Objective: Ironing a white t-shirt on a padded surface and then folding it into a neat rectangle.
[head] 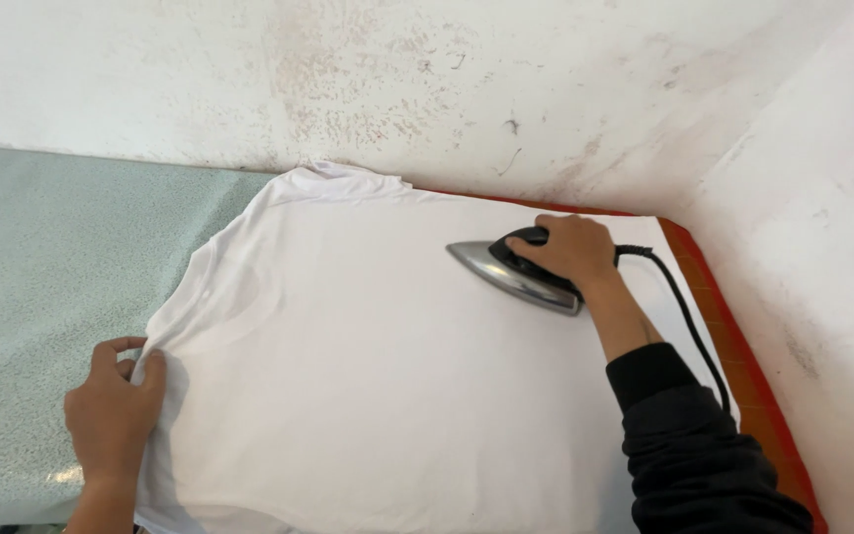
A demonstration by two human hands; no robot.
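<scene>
Right hand (567,249) closed round black handle of silver metal iron (514,273), flat on white cotton t-shirt (378,366) spread over counter (42,257). Left hand (111,415) pinches shirt's left edge, fingers curled.

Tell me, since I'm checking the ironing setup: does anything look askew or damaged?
The white cotton shirt lies flat under the silver-and-black iron. Only the white plaster wall looks odd: brownish stains and scuffs.

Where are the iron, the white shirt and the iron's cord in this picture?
iron (506,269): head view, on its shiny metal side.
white shirt (368,366): head view, middle of the spread cloth.
cord (689,321): head view, on the black cable beside the right forearm.
</scene>
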